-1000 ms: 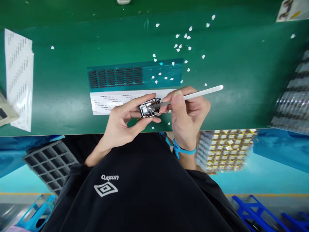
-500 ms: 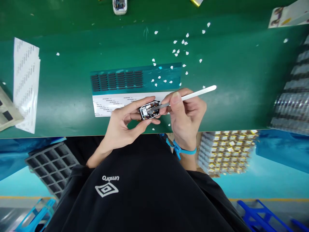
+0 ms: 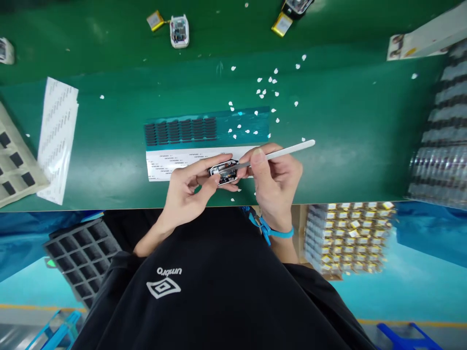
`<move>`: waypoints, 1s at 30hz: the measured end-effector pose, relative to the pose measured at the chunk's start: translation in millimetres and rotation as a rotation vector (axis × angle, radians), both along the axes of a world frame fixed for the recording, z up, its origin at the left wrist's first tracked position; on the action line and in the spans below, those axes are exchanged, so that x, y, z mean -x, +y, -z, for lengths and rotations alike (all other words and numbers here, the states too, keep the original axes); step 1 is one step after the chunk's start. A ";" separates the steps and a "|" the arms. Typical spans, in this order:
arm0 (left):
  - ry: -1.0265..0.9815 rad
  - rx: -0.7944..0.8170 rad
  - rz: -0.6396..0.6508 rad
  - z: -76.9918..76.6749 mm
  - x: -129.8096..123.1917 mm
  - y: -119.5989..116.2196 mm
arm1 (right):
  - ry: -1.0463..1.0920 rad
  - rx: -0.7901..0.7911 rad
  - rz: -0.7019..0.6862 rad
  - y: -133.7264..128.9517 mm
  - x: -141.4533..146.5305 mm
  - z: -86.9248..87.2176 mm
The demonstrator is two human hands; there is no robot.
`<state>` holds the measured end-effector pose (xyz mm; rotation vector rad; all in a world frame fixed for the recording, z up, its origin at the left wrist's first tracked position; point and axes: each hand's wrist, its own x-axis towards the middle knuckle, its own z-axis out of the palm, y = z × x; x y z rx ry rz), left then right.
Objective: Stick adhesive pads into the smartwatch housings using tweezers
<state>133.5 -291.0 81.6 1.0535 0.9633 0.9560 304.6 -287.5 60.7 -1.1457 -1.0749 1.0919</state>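
Near the table's front edge, my left hand [image 3: 189, 187] grips a small, open electronic watch case [image 3: 229, 176] by its sides. The case has a dark body and a pale rim, and circuit parts show inside. My left thumb lies on its near left edge. Pinched between the thumb and fingers of my right hand [image 3: 275, 177] are silver tweezers [image 3: 292, 149]. Their tip reaches into the open case; exactly what it touches is too small to tell. Behind the hands lies a white backing sheet [image 3: 164, 165], next to a teal film [image 3: 244, 121] with rows of black pads [image 3: 180, 130].
White round stickers [image 3: 263, 92] are scattered over the green table [image 3: 120, 146]. A white case [image 3: 179, 33] with a yellow battery [image 3: 155, 21] sits at the back. Clear trays [image 3: 438, 165] are stacked right, a beige tray [image 3: 16, 165] left. Batteries [image 3: 350, 238] fill trays below the edge.
The view has shifted, bringing more of the table's back into sight. My left thumb has moved onto the case's edge, and the case is tilted a little differently. The tweezers' tip stays inside it.
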 end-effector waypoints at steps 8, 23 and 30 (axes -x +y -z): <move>0.388 -0.243 -0.045 28.3 21.4 12.7 | -0.350 -0.176 -0.009 23.8 -12.3 -6.3; 1.034 -0.512 0.034 77.5 29.2 75.0 | -1.067 -0.641 -0.249 87.6 -3.9 77.5; 1.050 -0.500 0.068 80.0 27.3 64.2 | -1.014 -0.683 -0.211 82.7 -14.5 87.5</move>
